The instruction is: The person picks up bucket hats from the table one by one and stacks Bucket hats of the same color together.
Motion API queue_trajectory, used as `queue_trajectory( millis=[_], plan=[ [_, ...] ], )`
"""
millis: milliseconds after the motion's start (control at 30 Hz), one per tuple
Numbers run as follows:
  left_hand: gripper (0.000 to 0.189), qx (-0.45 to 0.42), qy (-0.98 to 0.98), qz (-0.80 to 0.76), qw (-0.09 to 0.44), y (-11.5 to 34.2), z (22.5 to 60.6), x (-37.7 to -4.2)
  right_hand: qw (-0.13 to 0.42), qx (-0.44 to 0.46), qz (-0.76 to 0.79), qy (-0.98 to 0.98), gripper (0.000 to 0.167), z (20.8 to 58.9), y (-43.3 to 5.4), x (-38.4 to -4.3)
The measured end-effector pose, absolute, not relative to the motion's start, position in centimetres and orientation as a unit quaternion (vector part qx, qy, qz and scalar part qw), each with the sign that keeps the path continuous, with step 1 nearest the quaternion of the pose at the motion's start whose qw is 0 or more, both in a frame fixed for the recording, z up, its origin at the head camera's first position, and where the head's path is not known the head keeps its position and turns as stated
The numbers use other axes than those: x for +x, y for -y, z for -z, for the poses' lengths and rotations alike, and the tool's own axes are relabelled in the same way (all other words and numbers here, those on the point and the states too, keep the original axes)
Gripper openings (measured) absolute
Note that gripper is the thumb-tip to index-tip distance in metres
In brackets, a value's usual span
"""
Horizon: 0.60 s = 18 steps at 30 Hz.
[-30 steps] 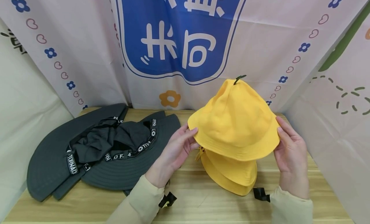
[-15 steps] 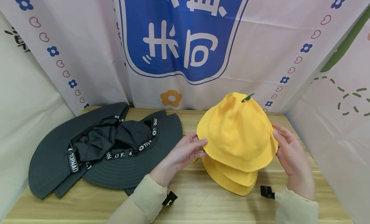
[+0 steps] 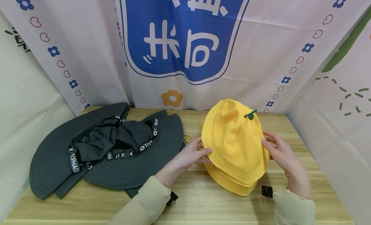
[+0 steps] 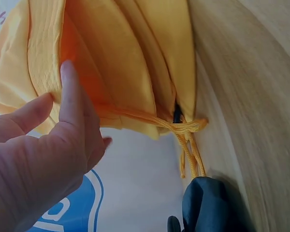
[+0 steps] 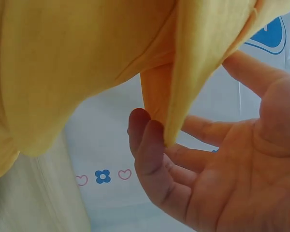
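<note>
I see left hand and right hand gripping a yellow cloth bucket hat toward the wooden desk's far-right corner.

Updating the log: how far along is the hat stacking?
Done: lower yellow hats stacked on the table. In hand: top hat, brim held by left hand and right hand. Remaining: probably settling it, since its brim gapes from those below, then release. Dark hats: role unclear.
</note>
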State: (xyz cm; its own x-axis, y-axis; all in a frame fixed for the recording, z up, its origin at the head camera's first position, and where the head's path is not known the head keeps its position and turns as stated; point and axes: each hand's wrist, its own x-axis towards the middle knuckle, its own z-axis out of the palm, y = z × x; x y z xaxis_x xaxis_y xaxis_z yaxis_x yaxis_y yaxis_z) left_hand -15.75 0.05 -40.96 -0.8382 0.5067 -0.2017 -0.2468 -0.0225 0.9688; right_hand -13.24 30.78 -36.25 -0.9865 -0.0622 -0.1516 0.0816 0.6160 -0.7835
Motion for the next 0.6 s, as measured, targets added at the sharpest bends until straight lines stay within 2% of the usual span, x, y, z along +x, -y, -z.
queue_trajectory(
  millis=[100,200,400,600],
  plan=[
    [0.078,0.091,-0.652,-0.709,0.254,-0.4,41.0,-15.5,0.089,0.003,0.440,-0.894,0.066,36.5,-30.9,-13.3],
    [0.087,0.090,-0.654,-0.711,0.243,-0.6,41.0,-15.3,0.097,0.003,0.439,-0.893,0.065,36.7,-30.9,-13.3],
    [0.072,0.110,-0.683,-0.678,0.247,-1.0,41.1,-15.0,0.115,-0.002,0.422,-0.899,0.065,36.9,-30.8,-13.5],
    [0.075,0.125,-0.734,-0.623,0.240,-1.4,41.6,-14.9,0.133,-0.007,0.402,-0.906,0.067,37.0,-30.7,-13.5]
  ],
)
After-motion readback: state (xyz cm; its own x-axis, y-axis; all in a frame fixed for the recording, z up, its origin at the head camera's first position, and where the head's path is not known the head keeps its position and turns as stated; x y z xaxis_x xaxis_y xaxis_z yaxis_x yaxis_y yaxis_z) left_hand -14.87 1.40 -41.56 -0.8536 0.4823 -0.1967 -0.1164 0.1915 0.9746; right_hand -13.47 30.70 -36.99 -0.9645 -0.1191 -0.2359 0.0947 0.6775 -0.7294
